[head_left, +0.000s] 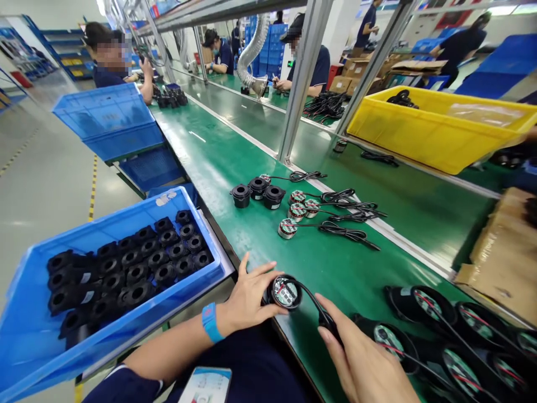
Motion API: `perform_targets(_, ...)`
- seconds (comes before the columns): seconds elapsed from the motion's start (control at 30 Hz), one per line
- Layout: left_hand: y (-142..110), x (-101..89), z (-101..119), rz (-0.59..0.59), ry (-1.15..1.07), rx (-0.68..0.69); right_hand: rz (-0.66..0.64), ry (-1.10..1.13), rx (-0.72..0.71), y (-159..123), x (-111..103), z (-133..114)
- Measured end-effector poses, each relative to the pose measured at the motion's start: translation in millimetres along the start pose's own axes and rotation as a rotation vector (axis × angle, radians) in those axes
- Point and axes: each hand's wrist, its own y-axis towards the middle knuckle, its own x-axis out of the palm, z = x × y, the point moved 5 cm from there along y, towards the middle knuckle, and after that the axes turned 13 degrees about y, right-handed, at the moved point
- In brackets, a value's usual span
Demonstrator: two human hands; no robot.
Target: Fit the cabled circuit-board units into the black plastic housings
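Observation:
My left hand (255,294), with a blue wrist strap (212,323) below it, grips a round black housing (297,302) from its left side at the bench edge. Inside the housing's open top sits a green circuit board (286,292) with red and black wires. A black cable (312,296) arches out of it to my right hand (356,341), whose thumb and fingers close on the cable. Farther up the bench stand several black housings (241,196). Beside them lie several round motor-like parts with circuit boards (287,228), their coiled black cables (346,232) stretching right.
To the left, a blue bin (184,302) holds rows of black housings. Several housings with boards and cables (461,369) crowd the lower right, near a cardboard box (495,257). A yellow bin (444,134) rests beyond the metal post (300,84). Other people work along the bench.

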Motion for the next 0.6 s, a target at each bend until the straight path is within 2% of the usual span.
perform_targets(0.13, -4.4, -3.6, 2.9, 0.074, 0.022, -0.002, 0.044, -0.039, -0.014, -2.4, -3.2, 4.1)
perform_targets(0.33, -9.3, 12.4, 0.3, -0.027, 0.021, -0.032, -0.045, -0.055, 0.056, -5.6, 3.0, 16.0)
perform_targets(0.6, -8.7, 16.3, -2.6, -0.028, 0.034, -0.031, -0.089, 0.021, 0.162, -6.0, 5.9, 26.9)
